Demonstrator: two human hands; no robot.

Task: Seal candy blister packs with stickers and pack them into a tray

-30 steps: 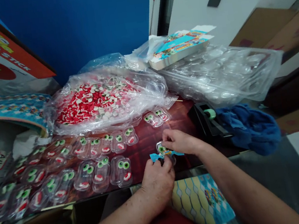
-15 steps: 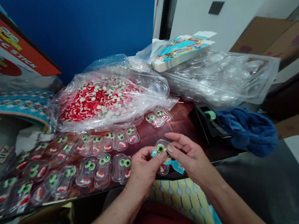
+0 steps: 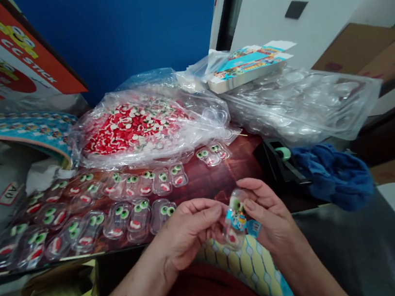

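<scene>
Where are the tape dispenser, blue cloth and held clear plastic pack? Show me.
Tape dispenser (image 3: 278,168): head view, side of its black body.
Blue cloth (image 3: 336,175): head view, middle of its folds.
Held clear plastic pack (image 3: 233,238): head view, its lower end.

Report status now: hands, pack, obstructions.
Left hand and right hand holding clear pack. Blue label across its front, one end sticking out. Nothing visibly in the way.

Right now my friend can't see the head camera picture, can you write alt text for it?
The left hand and right hand hold a small clear case with a blue patterned strip across it. Rows of similar cases with green eyes and red mouths lie to the left. Behind them sits a clear bag of red and white pieces.
</scene>
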